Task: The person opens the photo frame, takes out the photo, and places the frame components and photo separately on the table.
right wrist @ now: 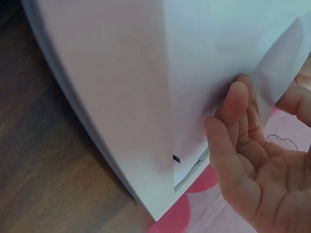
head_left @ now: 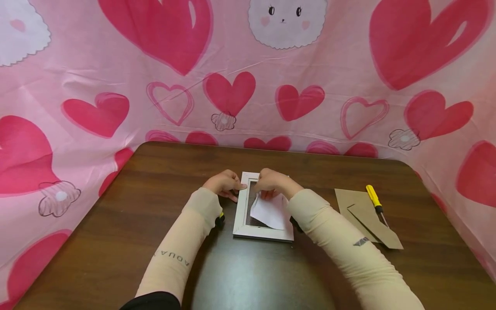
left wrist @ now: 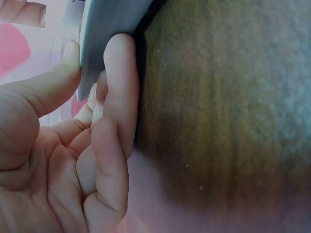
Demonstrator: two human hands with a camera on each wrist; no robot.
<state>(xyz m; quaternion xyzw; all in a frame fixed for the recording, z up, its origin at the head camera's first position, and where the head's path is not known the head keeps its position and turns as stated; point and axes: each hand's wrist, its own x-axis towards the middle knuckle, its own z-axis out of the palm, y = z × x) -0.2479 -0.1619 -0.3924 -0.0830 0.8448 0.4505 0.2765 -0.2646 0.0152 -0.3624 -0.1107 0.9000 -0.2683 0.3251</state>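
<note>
A white picture frame (head_left: 263, 234) lies on the brown table with its opening facing up. My left hand (head_left: 224, 184) grips its left side near the far end. In the left wrist view, the thumb of that hand (left wrist: 63, 145) presses the face of the frame (left wrist: 109, 34) while fingers lie along its outer edge. Within the opening, a white sheet of paper (head_left: 271, 213) is partly lifted, overlapping the right side. My right hand (head_left: 275, 181) pinches the paper's far edge; the right wrist view shows the sheet bending up at the fingers (right wrist: 233, 104).
On the right of the table (head_left: 97, 245) lie a brown board (head_left: 346, 199) and a second brown piece (head_left: 379, 230) overlapping it. A screwdriver (head_left: 373, 196) with a yellow and black handle rests across them. A pink cloth with hearts (head_left: 228, 92) hangs behind the table.
</note>
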